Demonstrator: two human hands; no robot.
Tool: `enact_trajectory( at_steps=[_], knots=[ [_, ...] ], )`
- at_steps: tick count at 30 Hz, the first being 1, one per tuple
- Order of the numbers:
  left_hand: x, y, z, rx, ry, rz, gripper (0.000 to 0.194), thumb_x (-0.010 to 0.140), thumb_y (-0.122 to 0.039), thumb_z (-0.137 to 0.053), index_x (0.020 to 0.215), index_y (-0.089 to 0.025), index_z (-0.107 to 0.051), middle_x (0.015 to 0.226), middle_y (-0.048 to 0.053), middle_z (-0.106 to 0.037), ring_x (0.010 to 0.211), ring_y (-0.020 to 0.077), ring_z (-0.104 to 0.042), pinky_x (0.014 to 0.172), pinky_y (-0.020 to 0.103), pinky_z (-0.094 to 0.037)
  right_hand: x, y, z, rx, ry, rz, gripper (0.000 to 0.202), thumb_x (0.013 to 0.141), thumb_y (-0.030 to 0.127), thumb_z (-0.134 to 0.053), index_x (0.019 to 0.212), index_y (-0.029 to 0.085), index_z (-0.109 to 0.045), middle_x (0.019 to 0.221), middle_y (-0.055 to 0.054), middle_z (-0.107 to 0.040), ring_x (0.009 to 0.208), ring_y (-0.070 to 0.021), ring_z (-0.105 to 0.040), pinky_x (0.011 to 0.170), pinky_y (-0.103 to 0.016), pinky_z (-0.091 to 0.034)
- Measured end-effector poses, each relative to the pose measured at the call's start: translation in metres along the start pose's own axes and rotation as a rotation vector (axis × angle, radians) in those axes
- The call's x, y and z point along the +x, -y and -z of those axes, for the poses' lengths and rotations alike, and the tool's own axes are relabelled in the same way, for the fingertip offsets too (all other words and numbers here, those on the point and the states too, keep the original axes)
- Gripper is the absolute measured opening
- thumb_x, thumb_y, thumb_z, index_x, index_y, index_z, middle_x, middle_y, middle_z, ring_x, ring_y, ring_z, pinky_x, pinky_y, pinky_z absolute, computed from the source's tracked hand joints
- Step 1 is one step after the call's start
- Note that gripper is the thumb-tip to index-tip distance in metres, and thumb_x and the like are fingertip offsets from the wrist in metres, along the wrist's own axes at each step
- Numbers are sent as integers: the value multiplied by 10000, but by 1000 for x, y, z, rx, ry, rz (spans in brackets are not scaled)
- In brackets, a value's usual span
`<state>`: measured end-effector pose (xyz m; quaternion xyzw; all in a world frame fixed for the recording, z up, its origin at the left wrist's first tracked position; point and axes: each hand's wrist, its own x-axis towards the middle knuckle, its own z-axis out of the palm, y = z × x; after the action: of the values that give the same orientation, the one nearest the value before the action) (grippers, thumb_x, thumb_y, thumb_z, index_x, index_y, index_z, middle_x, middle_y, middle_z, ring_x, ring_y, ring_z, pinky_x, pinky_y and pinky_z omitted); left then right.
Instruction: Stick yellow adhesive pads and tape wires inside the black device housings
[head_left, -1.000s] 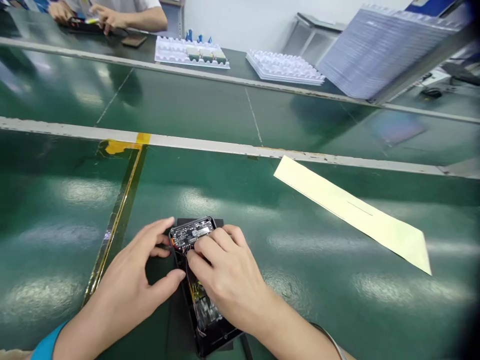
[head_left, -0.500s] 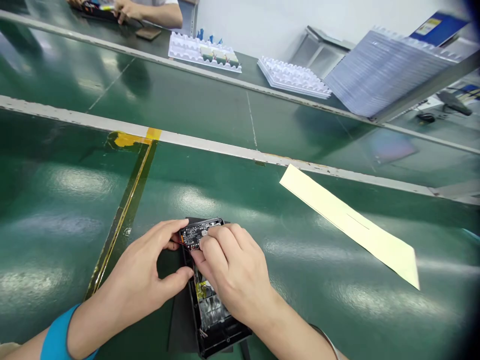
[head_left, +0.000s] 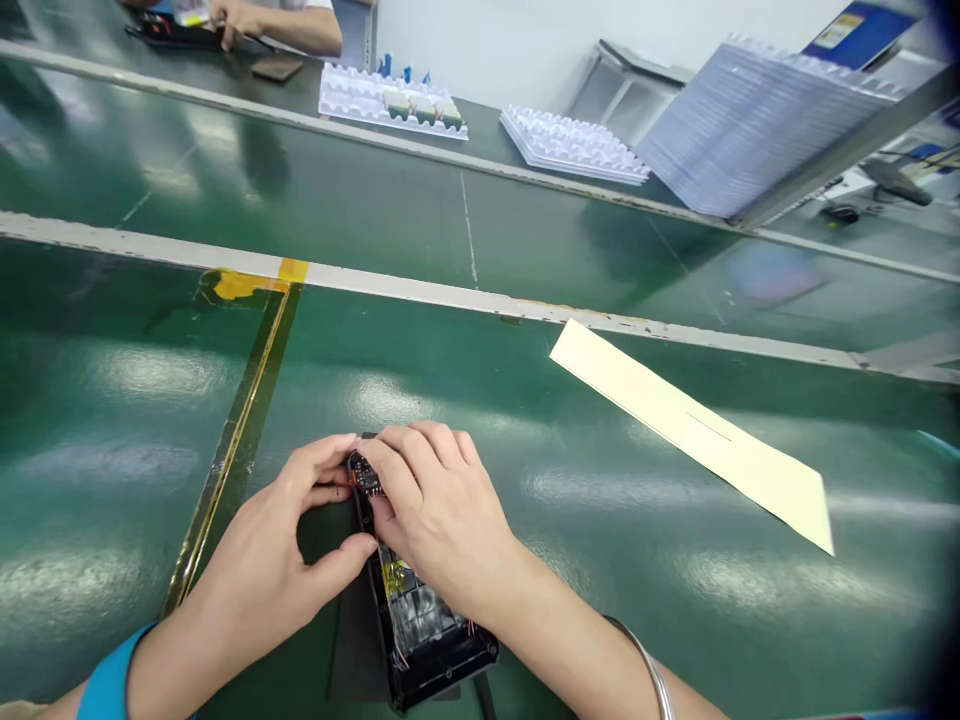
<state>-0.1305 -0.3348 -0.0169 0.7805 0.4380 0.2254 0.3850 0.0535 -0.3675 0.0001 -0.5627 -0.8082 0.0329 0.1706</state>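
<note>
While the right hand (head_left: pixel 435 510) arches over the upper end of a black plastic casing (head_left: pixel 442 680), its fingers cover most of a circuit board (head_left: pixel 365 474); whether they pinch it I cannot tell, since the fingertips are partly hidden. Bent into a wide C, the left hand (head_left: pixel 274 550) has its thumb against the casing's left side and its fingertips at the upper left corner, beside the board. The casing lies tilted on the green workbench (head_left: pixel 465 390), near the person, over a flat black sheet (head_left: pixel 351 640), with its inside facing up: yellow tape (head_left: pixel 394 576), a dark, glossy block (head_left: pixel 424 615) and thin wires (head_left: pixel 400 655) show. A black cable (head_left: pixel 484 695) runs by its lower end. To the right, well apart, lies a cream paper strip (head_left: pixel 697 430). Beyond the bench, a co-worker's hand (head_left: pixel 238 20) is near white molded trays (head_left: pixel 574 148), one of which (head_left: pixel 352 95) holds small pale-topped blocks (head_left: pixel 424 108).
</note>
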Motion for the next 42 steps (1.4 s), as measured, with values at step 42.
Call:
enact_trajectory(
  at_steps=[42],
  knots=[
    [-23, -2, -1, 332, 5, -124, 478, 858, -565, -589, 1172, -234, -447, 1068, 81, -592, 945, 244, -641, 767, 443, -581, -65, 48, 27, 453, -105, -374, 452, 814, 94, -668, 1223, 173, -494, 1186, -94, -572, 1020, -238, -568, 824, -373, -576]
  ],
)
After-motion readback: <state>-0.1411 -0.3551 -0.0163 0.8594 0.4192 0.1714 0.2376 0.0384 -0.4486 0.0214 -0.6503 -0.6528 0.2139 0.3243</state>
